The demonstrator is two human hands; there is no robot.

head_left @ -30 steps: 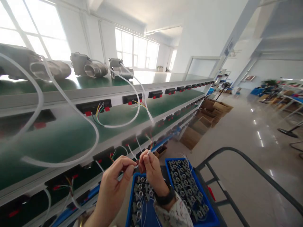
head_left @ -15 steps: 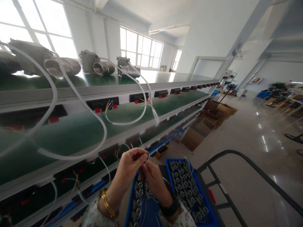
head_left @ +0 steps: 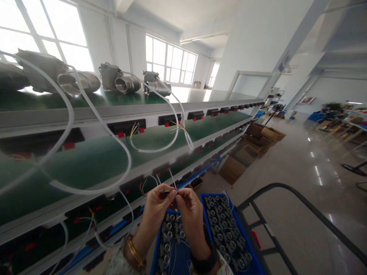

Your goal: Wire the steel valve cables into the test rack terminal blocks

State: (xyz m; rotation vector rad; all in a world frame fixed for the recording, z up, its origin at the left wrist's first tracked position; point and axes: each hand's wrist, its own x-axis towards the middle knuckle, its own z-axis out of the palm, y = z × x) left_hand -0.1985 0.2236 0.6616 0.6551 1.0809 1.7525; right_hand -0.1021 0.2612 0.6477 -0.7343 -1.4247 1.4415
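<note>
Thin coloured wires at the end of a white cable (head_left: pixel 172 178) are pinched between my two hands, close to the lower shelf edge. My left hand (head_left: pixel 157 204) grips the wires with thumb and forefinger. Fingertip to fingertip with it, my right hand (head_left: pixel 190 209) also pinches the wires; its fingers hide most of them. Beneath both hands is a blue crate (head_left: pixel 179 261) holding several small metal valve units with thin white cables. A second blue crate (head_left: pixel 256 263) with similar units stands just to the right.
Valve units with grey housings (head_left: pixel 109 76) sit on the green-topped shelf (head_left: pixel 94 98), their white cables looping down. Black terminal clips with red tabs (head_left: pixel 169 120) line the shelf edges. A dark cart handle (head_left: pixel 289 186) curves at right; cardboard boxes (head_left: pixel 236 164) stand beyond.
My right hand has turned and risen, so its thumb and fingers now meet the left fingertips. The coloured wires show more clearly. The view has shifted slightly.
</note>
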